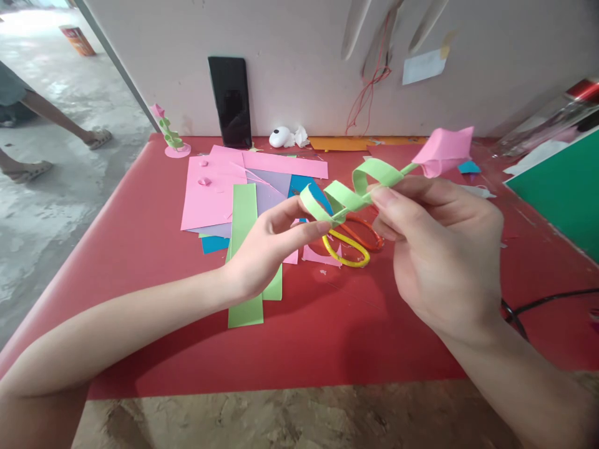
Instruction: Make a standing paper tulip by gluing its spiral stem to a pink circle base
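A paper flower is held above the red table (140, 249): a pink folded bloom (444, 151) on a light green stem, with a curled green paper strip (349, 190) wound around it. My right hand (440, 249) is closed on the stem just below the bloom. My left hand (271, 240) pinches the free end of the green strip between thumb and fingertips. Below the hands lie scissors with yellow and orange handles (353, 243).
Coloured paper sheets (210, 187) and a long green strip (246, 262) lie on the table. At the back stand a finished paper flower (171, 134), a black phone (229, 100) against the wall, a white object (281, 137). Green board (561, 187) at right. A person's legs (42, 125) at left.
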### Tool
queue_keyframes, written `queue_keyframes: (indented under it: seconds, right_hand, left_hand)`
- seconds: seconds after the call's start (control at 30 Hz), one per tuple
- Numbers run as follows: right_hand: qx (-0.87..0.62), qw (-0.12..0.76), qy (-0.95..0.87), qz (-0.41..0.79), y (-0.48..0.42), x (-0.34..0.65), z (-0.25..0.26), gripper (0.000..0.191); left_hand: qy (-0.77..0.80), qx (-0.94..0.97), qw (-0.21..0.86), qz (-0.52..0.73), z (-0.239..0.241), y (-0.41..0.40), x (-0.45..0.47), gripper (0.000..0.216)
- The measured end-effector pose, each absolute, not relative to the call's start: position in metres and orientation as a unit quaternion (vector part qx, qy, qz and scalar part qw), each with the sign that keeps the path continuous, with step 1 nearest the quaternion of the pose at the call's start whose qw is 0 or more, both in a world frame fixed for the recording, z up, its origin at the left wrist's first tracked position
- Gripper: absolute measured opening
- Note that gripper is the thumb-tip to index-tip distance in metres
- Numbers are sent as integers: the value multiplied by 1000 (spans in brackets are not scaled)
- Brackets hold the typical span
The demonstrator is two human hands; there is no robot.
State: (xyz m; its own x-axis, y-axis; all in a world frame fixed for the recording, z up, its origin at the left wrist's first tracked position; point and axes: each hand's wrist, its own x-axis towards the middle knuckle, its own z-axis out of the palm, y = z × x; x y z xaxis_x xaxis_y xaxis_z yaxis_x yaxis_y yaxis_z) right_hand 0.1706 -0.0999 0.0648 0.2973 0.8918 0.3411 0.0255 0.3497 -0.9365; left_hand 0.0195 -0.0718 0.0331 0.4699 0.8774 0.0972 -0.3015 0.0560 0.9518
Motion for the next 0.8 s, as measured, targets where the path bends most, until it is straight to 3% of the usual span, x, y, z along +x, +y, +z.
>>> queue_keyframes:
  seconds: [0.8]
  right_hand:
    - [-449,674,-487,326,-94,174,63,9]
  left_hand:
    - [322,506,653,462,28,-69,20,15]
